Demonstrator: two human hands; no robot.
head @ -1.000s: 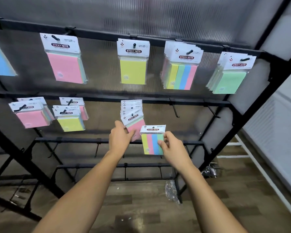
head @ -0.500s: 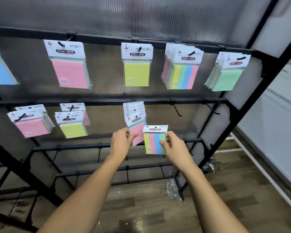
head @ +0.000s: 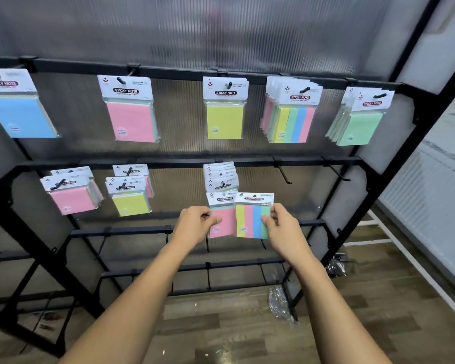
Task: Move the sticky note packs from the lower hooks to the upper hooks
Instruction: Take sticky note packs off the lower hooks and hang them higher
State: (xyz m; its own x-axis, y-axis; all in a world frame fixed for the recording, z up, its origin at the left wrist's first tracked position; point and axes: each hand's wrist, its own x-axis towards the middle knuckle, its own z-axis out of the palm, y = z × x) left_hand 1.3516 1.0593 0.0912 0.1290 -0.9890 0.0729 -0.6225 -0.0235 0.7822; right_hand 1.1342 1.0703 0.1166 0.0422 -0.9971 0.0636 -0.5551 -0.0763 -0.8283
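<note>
My left hand (head: 196, 224) pinches a pink sticky note pack (head: 222, 218) at its left edge, just below the middle lower hook, where several more packs (head: 221, 177) hang. My right hand (head: 280, 224) pinches a striped multicolour pack (head: 251, 219) at its right edge, held free beside the pink one. On the upper rail hang a blue pack (head: 19, 114), a pink pack (head: 130, 114), a yellow pack (head: 225, 114), a bunch of striped packs (head: 290, 116) and green packs (head: 359, 122). Two lower hooks (head: 283, 172) on the right are bare.
Pink packs (head: 69, 193) and yellow packs (head: 129, 195) hang on the lower left hooks. The black metal rack (head: 378, 179) has further bare rails below. Crumpled plastic wrap (head: 280, 303) lies on the wooden floor. A white wall panel stands at the right.
The pink pack has come forward off the stack in my left hand and now sits level beside the striped pack. Both hands have drifted slightly; the view has shifted.
</note>
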